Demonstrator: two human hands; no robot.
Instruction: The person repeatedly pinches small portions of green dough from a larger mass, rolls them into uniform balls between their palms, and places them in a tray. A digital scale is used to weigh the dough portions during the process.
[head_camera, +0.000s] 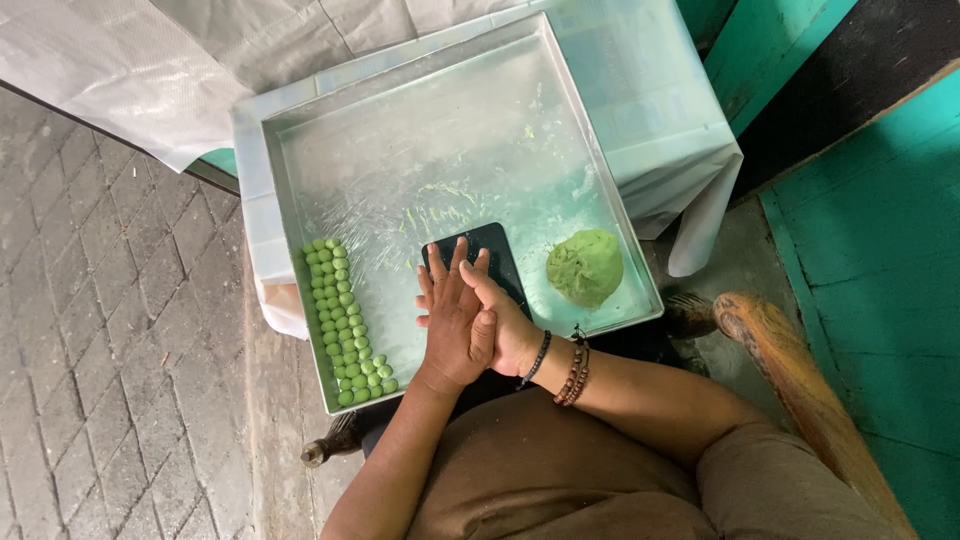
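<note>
My left hand (448, 318) and my right hand (505, 322) are pressed palm to palm with straight fingers, above the near part of a square metal tray (420, 85). What lies between the palms is hidden. Beaded bracelets circle my right wrist. Just beyond my fingertips a flat black rectangular object (497, 250) lies in the tray. A lump of green dough (585, 266) sits in the tray's near right corner. Several small green dough balls (345, 320) are lined up in rows along the tray's left side.
The tray rests on a small table covered with white plastic sheeting (660, 110). A curved wooden chair part (790, 370) stands at the right, beside a teal wall (880, 260). Grey brick paving (100, 330) lies to the left.
</note>
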